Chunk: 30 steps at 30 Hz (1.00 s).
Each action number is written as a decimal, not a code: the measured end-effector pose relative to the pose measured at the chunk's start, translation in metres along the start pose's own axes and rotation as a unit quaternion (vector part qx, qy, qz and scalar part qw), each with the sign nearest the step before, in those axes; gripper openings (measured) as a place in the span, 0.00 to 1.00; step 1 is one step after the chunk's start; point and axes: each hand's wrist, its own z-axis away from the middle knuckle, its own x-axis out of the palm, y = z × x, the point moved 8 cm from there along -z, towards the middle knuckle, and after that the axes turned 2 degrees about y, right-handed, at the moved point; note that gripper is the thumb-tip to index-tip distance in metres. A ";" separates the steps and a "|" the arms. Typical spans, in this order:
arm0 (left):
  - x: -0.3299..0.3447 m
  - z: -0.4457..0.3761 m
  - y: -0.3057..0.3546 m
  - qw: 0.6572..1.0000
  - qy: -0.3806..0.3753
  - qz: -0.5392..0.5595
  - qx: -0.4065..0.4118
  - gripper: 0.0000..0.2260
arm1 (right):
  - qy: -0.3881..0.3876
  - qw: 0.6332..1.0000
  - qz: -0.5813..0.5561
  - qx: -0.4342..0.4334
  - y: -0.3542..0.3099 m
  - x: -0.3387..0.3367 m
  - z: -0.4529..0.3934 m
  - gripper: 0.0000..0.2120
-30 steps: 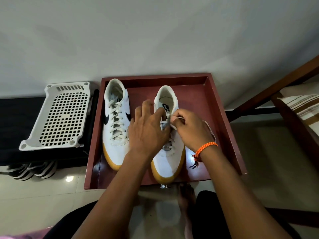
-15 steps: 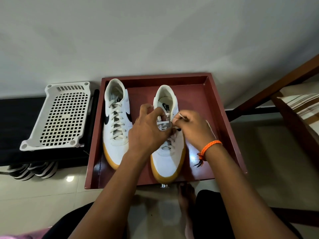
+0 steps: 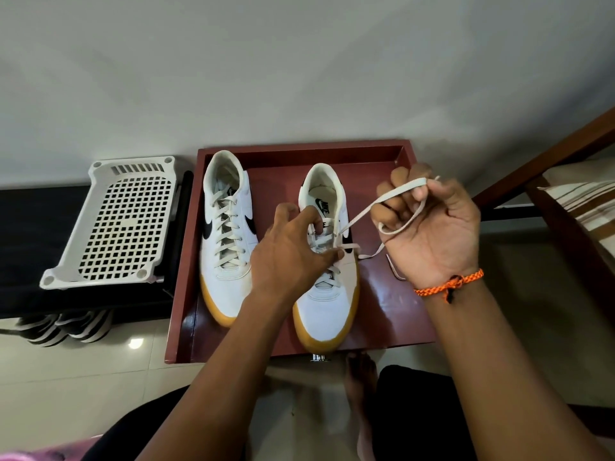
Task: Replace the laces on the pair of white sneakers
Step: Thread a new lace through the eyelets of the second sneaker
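Note:
Two white sneakers with gum soles stand in a dark red wooden tray (image 3: 382, 151). The left sneaker (image 3: 226, 234) is fully laced. The right sneaker (image 3: 327, 301) is laced part way up. My left hand (image 3: 289, 257) rests on its eyelet area, fingers curled at the tongue and the lacing. My right hand (image 3: 429, 224) is raised to the right of the shoe and grips the white lace (image 3: 362, 212), which runs taut from an upper eyelet to my fingers and loops around them. A loose lace end (image 3: 371, 253) lies on the tray beside the shoe.
A white perforated plastic rack (image 3: 123, 224) lies on a black bench left of the tray, with striped sandals (image 3: 63, 327) beneath. A wooden chair frame with a striped cushion (image 3: 579, 191) stands at the right. My bare foot (image 3: 361, 377) is on the tiled floor below the tray.
My right hand has pulled away from the shoe, up and to the right, drawing the lace out through the eyelet. My left hand stays on the right sneaker.

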 end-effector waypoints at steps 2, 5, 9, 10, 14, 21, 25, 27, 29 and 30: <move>-0.004 0.003 0.008 0.998 0.040 -0.052 0.014 0.27 | 0.052 0.998 0.020 0.001 0.002 -0.009 -0.001 0.09; -0.007 0.011 0.036 0.982 0.113 -0.117 0.093 0.22 | 0.237 0.949 0.204 -0.032 -0.005 -0.043 0.000 0.06; 0.009 0.015 0.041 0.983 0.095 -0.118 0.105 0.14 | 0.366 0.624 0.688 -0.061 -0.027 -0.059 0.013 0.14; 0.012 0.015 0.039 0.984 0.087 -0.119 0.102 0.14 | 0.360 0.617 0.697 -0.063 -0.025 -0.056 0.015 0.14; 0.013 0.014 0.036 0.986 0.080 -0.101 0.107 0.08 | 0.323 0.664 0.671 -0.064 -0.013 -0.054 0.007 0.07; -0.006 -0.002 0.000 0.954 0.049 0.293 -0.031 0.03 | 0.144 0.736 0.661 -0.023 0.018 -0.040 -0.003 0.13; -0.027 -0.001 -0.028 0.879 0.083 0.456 -0.114 0.04 | 0.047 0.760 0.647 0.037 0.044 -0.029 -0.003 0.10; -0.036 -0.002 -0.046 0.852 0.104 0.494 -0.139 0.05 | 0.018 0.773 0.630 0.075 0.053 -0.024 0.000 0.07; -0.041 -0.003 -0.059 0.846 0.106 0.499 -0.152 0.07 | -0.007 0.779 0.619 0.095 0.060 -0.019 0.002 0.05; -0.042 -0.003 -0.063 0.844 0.103 0.501 -0.158 0.07 | -0.018 0.781 0.617 0.092 0.062 -0.016 0.002 0.05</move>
